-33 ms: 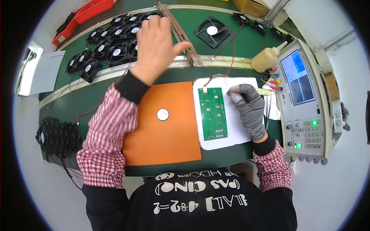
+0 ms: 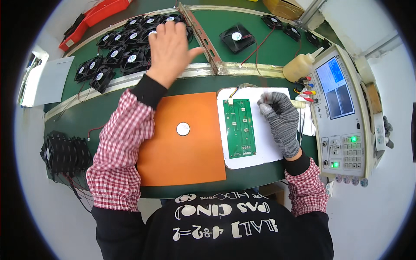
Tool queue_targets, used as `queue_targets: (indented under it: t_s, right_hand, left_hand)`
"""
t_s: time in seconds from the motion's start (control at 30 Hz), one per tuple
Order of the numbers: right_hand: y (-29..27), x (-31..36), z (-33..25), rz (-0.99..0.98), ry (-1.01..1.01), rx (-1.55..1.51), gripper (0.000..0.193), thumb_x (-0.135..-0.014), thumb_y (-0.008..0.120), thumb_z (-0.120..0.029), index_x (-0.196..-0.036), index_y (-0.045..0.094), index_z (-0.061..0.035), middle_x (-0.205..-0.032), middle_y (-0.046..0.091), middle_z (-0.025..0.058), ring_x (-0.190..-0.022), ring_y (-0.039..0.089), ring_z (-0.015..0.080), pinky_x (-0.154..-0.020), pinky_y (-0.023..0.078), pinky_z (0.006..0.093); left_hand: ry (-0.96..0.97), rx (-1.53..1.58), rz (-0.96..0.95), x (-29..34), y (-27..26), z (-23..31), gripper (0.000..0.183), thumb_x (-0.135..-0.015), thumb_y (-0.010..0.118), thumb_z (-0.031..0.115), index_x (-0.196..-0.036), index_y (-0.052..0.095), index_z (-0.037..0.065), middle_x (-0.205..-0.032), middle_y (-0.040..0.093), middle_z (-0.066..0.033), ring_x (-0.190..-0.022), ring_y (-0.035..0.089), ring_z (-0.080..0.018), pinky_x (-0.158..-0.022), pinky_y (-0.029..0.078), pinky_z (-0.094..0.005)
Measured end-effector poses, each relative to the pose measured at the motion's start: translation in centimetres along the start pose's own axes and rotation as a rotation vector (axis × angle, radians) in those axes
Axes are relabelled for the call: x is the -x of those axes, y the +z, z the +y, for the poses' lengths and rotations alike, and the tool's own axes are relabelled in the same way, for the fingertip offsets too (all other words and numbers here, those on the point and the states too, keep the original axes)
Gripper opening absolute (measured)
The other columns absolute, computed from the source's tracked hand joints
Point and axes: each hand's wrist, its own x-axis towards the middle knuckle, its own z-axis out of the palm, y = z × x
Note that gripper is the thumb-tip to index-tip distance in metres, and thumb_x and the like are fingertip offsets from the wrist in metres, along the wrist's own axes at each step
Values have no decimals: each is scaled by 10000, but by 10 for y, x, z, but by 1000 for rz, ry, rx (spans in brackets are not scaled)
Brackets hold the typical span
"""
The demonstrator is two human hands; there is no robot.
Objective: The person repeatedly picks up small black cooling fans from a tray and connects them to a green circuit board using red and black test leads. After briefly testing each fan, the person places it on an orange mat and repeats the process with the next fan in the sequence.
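My bare left hand (image 2: 170, 54) is open, fingers stretched and thumb out, above the front edge of the rows of black fans (image 2: 132, 58). It covers part of the fans nearest it. My right hand (image 2: 281, 117), in a grey knitted glove, has its fingers curled together over a white pad (image 2: 271, 161). What they hold, if anything, is hidden. A cream-coloured handle-like piece (image 2: 299, 104) shows beside the glove. Left of that hand, a green circuit board (image 2: 239, 134) lies on the pad, with a cable plugged in at its far end.
An orange sheet (image 2: 190, 162) bears a round white label (image 2: 183, 129). A single fan (image 2: 237, 38) lies beyond the metal divider (image 2: 207, 45). At right stand a squeeze bottle (image 2: 299, 67) and a tester with a lit screen (image 2: 334, 89). Stacked fans (image 2: 65, 154) stand at left.
My left hand has shifted slightly left and nearer. The single fan beyond the divider has turned, and its red wire lies differently. My right hand has moved slightly, fingers still curled.
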Motion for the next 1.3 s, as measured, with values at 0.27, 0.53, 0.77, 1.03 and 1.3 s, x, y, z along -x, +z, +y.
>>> queue_targets:
  t_s: [0.27,0.53,0.77,1.03,1.3]
  right_hand:
    - [-5,-1,-3,-31,-447,236,602,-789,715,43,-1347,510,-52,-1121,636,98,-1034,612,186,-889,515,287]
    - [20,21,-36,-733,-773,558,376,-761,651,-130,-1137,650,-121,-1056,609,96,-1100,567,309,-993,440,451]
    - [-20,-5,-35,-302,-481,1195,162,-818,631,-109,-938,733,-68,-951,615,91,-945,585,257,-829,491,359]
    - [-3,-5,-17,-321,-220,427,134,-828,694,-64,-955,725,-38,-870,652,89,-837,645,214,-785,512,329]
    - [3,-2,6,-345,-305,298,239,-786,688,-19,-1022,688,-59,-918,659,93,-883,632,251,-819,512,360]
  left_hand:
    - [445,596,52,45,-18,-10,150,-710,720,108,-755,584,63,-878,526,-61,-885,492,-287,-746,364,-406]
    - [1280,894,-298,129,-125,4,79,-767,648,214,-778,587,166,-1005,582,4,-1066,572,-206,-858,463,-373]
    - [589,-3,-94,108,-106,-92,185,-685,629,69,-867,592,68,-945,568,-62,-884,546,-246,-728,420,-387]
    - [684,540,-183,134,-82,-46,216,-693,669,61,-882,568,34,-1035,572,-113,-1015,587,-284,-834,475,-405]
    - [272,726,-339,131,-66,-3,867,-619,863,291,-1316,441,-4,-1242,499,-192,-1166,459,-372,-1001,359,-449]
